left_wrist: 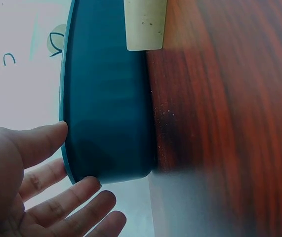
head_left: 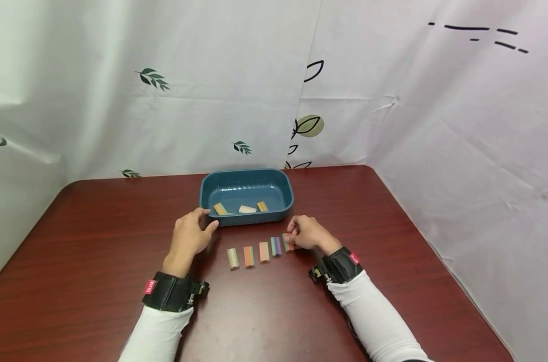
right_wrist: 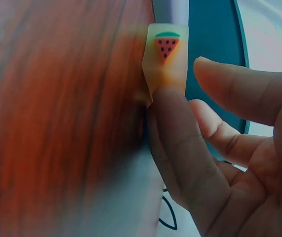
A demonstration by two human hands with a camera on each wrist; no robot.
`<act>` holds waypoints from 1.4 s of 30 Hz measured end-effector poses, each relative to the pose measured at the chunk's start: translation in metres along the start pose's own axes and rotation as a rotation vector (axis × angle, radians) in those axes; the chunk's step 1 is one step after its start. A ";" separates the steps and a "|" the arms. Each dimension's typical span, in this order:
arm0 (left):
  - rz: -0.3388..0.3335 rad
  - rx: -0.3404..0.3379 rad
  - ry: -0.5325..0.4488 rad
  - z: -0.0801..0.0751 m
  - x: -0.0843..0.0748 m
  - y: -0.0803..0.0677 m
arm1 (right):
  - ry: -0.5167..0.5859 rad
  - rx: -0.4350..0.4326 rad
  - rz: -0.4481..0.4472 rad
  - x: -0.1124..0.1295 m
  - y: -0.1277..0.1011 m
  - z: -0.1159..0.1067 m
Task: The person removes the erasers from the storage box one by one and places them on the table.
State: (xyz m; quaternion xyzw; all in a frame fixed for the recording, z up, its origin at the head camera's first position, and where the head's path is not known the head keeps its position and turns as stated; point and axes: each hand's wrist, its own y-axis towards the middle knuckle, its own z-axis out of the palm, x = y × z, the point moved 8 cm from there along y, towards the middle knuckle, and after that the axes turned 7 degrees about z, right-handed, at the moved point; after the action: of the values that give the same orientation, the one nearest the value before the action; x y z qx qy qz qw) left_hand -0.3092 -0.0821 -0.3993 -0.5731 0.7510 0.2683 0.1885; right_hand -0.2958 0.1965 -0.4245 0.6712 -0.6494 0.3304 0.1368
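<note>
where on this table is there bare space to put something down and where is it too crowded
Bare patches of the dark red wooden table: the wide stretch right of the right hand, the wide stretch left of the left hand, and the near strip between the white sleeves. Crowded: the centre, where the row of small coloured blocks lies just before the blue oval plastic tray, flanked by both hands.

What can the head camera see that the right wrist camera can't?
Only the head view shows the whole row of five small blocks on the table, three pieces inside the blue tray, and the left hand touching the tray's corner. Only the right wrist view shows a watermelon slice picture on the block under the fingers. Both show the right hand at that end block, the tray and the table.
</note>
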 end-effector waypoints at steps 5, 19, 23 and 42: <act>-0.011 0.002 -0.002 0.002 0.000 0.001 | -0.026 -0.045 -0.032 0.004 -0.003 -0.004; -0.012 -0.025 -0.012 0.007 -0.005 0.004 | -0.023 -0.147 -0.245 0.038 -0.002 -0.029; -0.010 -0.029 -0.018 0.009 -0.005 0.004 | -0.088 -0.175 -0.332 0.060 0.004 -0.038; -0.027 -0.025 -0.006 0.012 -0.018 0.004 | -0.377 0.209 -0.616 0.149 0.065 -0.020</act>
State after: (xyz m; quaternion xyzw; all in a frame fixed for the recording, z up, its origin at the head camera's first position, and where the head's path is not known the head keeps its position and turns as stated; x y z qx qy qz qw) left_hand -0.3086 -0.0607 -0.3972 -0.5847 0.7392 0.2768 0.1874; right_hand -0.3728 0.0847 -0.3336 0.8944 -0.3938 0.2087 0.0385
